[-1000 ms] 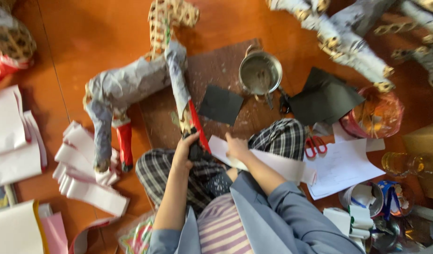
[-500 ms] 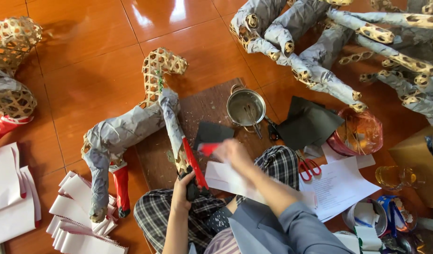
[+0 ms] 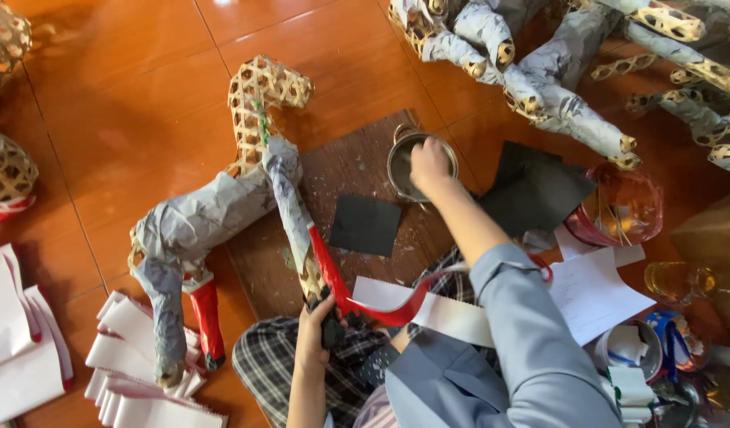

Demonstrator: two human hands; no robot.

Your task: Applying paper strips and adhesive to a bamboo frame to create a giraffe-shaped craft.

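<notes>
A woven bamboo animal frame (image 3: 222,206), partly covered in grey paper, lies on the orange floor. My left hand (image 3: 317,325) grips the end of its front leg, where a red paper strip (image 3: 357,297) is wrapped and trails off toward my lap. My right hand (image 3: 430,166) reaches into a small metal pot (image 3: 405,162) on a brown board (image 3: 357,182); its fingers are hidden inside the pot. A black paper square (image 3: 365,225) lies on the board beside the pot.
More paper-covered bamboo frames (image 3: 539,79) lie at the upper right. Black sheets (image 3: 535,190), a red-rimmed clear bowl (image 3: 619,210), white paper (image 3: 595,293) and a glass (image 3: 678,279) sit to the right. Stacks of white paper strips (image 3: 135,364) lie at lower left.
My right hand let go of the white and red paper near my lap and moved up into the metal pot. The view shifted, and my left hand stays on the leg.
</notes>
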